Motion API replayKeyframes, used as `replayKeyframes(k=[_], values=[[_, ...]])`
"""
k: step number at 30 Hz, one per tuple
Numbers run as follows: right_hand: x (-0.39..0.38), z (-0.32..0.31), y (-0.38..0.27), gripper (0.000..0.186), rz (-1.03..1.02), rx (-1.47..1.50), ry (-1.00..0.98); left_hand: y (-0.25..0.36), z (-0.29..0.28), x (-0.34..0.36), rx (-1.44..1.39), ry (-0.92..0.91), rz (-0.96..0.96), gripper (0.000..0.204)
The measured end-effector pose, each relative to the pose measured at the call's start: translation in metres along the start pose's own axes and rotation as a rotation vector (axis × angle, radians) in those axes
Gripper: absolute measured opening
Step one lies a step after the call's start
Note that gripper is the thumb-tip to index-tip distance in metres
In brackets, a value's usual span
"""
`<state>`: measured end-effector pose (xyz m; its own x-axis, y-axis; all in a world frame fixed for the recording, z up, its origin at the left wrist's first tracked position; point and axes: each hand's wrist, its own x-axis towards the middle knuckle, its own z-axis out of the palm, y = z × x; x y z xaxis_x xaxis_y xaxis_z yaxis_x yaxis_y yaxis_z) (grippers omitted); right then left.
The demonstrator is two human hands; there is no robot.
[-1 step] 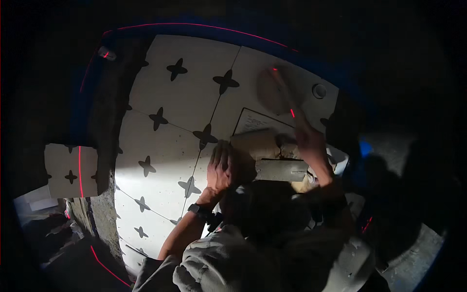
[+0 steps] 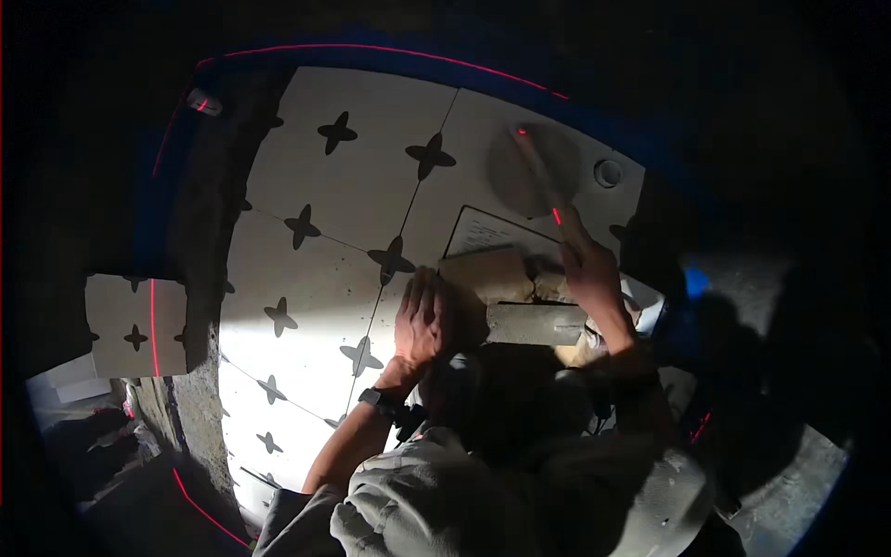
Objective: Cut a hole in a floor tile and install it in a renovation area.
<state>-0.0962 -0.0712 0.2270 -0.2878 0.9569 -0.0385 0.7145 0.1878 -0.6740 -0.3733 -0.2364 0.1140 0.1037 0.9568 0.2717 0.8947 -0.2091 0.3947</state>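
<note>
Tile-laying, seating step on the patterned floor.
Left hand [image 2: 422,320] lies flat, fingers spread, grasping nothing, pressing the grey block [image 2: 484,278] edge at the tile joint. Right hand [image 2: 587,269] is clenched round a long-handled tool [image 2: 543,176] (mallet or trowel, can't tell), just right of the block. Block sits on white star-pattern tiles [image 2: 343,232], with a paper sheet [image 2: 487,230] just beyond it. Likely next: level check against the red laser line [image 2: 153,316] left of the block.
</note>
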Motion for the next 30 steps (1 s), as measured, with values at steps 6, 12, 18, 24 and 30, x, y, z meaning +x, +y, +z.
replayKeyframes(k=[6,12,18,24,30], values=[[-0.011,-0.008,-0.02,0.058,-0.005,-0.05,-0.003,-0.012,-0.002,-0.005,0.024,0.009,0.005,0.057],[-0.013,-0.001,-0.006,0.064,-0.1,0.033,0.085,-0.007,-0.004,0.001,0.006,0.007,0.066,0.063],[-0.019,-0.013,-0.052,0.058,0.153,0.01,-0.051,-0.012,-0.014,-0.007,-0.027,-0.01,0.057,0.057],[-0.012,0.002,-0.009,0.055,-0.038,0.011,0.103,-0.018,0.001,0.0,-0.055,-0.017,0.062,0.053],[-0.007,-0.014,-0.029,0.06,-0.054,0.014,0.027,-0.012,0.005,-0.006,0.012,-0.034,0.06,0.053]])
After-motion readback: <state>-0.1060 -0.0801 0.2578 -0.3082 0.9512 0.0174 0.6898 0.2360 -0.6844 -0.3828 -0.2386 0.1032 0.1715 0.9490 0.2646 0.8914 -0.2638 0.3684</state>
